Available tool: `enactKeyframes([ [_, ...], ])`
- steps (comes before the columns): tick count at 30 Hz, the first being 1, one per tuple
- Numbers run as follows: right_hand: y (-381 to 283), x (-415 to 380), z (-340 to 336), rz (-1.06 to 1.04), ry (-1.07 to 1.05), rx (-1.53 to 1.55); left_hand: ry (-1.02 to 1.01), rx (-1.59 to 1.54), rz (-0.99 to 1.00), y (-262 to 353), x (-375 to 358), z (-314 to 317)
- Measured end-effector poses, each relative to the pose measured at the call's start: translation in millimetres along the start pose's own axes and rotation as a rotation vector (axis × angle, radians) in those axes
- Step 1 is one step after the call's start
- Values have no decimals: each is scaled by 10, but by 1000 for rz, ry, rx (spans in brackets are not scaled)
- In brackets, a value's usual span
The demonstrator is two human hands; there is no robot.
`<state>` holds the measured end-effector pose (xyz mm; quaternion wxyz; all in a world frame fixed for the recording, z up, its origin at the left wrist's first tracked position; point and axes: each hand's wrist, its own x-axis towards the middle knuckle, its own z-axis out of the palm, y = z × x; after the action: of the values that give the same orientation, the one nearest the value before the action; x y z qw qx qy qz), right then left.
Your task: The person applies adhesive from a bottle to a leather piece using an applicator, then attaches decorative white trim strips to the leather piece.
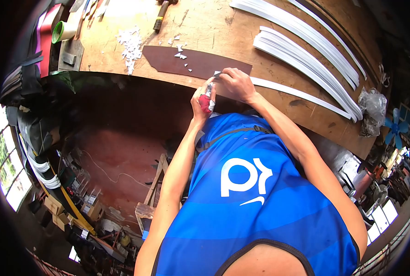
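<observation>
My left hand point(204, 100) is at the table's front edge, with red and white material wrapped around part of it. Its fingers are closed at the near end of a white strip point(301, 95), which runs off to the right across the tabletop. Just above, my right hand point(237, 84) is bent over the same end in a pinch, fingertips close to the left ones. A small greyish piece point(217, 74) shows between the fingertips; what exactly the right fingers grip is hidden. Under and beside the hands lies a dark brown board point(168, 60) with small white scraps point(183, 56) on it.
Bundles of white strips point(301, 62) lie on the right of the wooden table point(205, 27). A heap of white scraps point(130, 46), a hammer point(160, 18) and a green-rimmed cup point(62, 32) are on the left. Crumpled clear plastic point(373, 108) sits at the right edge.
</observation>
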<state>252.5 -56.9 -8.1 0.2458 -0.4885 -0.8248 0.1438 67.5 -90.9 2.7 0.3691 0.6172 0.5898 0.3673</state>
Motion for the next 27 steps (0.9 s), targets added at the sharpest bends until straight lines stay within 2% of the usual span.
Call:
enactKeyframes([
  [8,-10,6,-28,9,-12,19,12,24,-5,49,1,-12],
  [11,-11,7,-25,6,0,14,-60,48,-75,74,-2,-35],
  [16,0,4,0,10,-7,4,33,20,31,17,-3,18],
  [20,2,-5,22,12,-3,-2,20,13,-13,20,-10,26],
  [22,5,1,23,12,-14,2,33,85,57,36,5,25],
  [27,-9,2,12,20,10,5,18,83,53,52,5,30],
])
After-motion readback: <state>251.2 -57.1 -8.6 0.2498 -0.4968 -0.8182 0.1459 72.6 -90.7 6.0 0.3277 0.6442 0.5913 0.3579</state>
